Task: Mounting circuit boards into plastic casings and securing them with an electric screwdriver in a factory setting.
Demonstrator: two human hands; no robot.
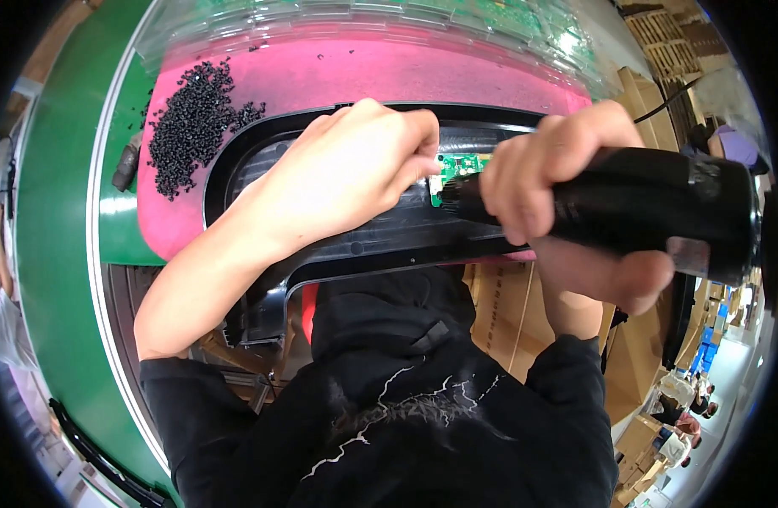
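Note:
My right hand (545,173) is wrapped round a black electric screwdriver (651,207), which lies almost level with its tip to the left. That tip meets the lower left part of a small green circuit board (463,163). The board sits inside a long black plastic housing (355,247) with rounded ends. My left hand (376,148) reaches over the housing, thumb and fingers pinched together at the board's left edge. Whatever they pinch is too small to make out. The screwdriver and my right hand cover part of the board.
A heap of small black screws (190,127) lies on the pink mat (406,68), left of the housing. Clear plastic trays (490,25) with green boards line the back. A dark, stubby object (127,165) rests on the green table (63,212). Cardboard boxes (507,309) stand below.

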